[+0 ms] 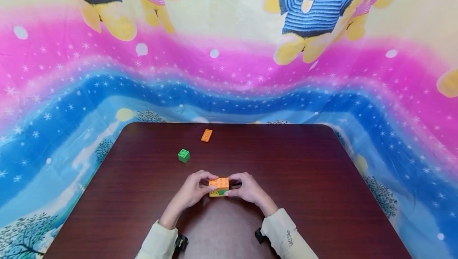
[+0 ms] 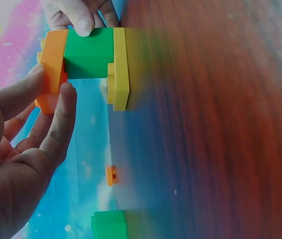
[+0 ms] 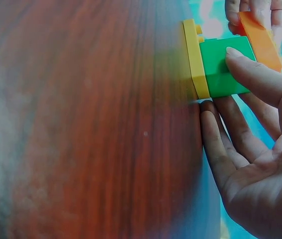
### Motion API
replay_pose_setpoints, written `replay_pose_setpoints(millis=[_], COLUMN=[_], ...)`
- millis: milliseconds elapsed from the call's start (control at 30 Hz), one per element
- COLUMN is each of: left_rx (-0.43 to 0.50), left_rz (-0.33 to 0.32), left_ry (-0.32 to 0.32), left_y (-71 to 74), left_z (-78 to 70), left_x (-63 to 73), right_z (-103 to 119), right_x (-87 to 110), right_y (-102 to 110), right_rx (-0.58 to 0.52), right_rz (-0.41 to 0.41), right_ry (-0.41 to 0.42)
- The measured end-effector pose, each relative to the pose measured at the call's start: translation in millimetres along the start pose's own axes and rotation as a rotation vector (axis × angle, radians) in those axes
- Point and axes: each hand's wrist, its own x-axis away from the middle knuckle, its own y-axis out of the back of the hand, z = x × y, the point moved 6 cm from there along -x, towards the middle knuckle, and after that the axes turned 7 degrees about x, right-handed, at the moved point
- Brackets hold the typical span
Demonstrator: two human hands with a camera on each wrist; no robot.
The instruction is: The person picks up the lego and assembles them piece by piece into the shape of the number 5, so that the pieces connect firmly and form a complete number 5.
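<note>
In the head view my left hand (image 1: 193, 189) and right hand (image 1: 247, 189) meet at a small stack of toy building bricks near the table's middle. A yellow plate (image 2: 122, 74) forms its base, a green brick (image 2: 88, 52) stands on one end of that, and an orange plate (image 1: 219, 182) lies over the top. The left thumb and fingers pinch the orange plate at its overhanging left end. My right hand grips the green brick, its thumb flat on the near face. Under the orange overhang, the yellow plate's left studs show bare.
Beyond the hands, to the left, a loose green brick (image 1: 184, 155) stands on the dark wooden table (image 1: 286, 163). Farther back lies another orange plate (image 1: 206, 135). A patterned cloth (image 1: 229, 64) with printed bears hangs behind the table's far edge.
</note>
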Motion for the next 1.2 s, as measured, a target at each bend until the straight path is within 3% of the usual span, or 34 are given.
replay_pose_setpoints(millis=[1200], left_rx=[0.025], left_rz=[0.042], left_ry=[0.019], left_y=[-0.1], left_z=[7.4], left_x=[1.9], right_z=[-0.2], right_x=[-1.6], right_y=[-0.7], right_rx=[0.01], right_rz=[-0.003], right_ry=[-0.011])
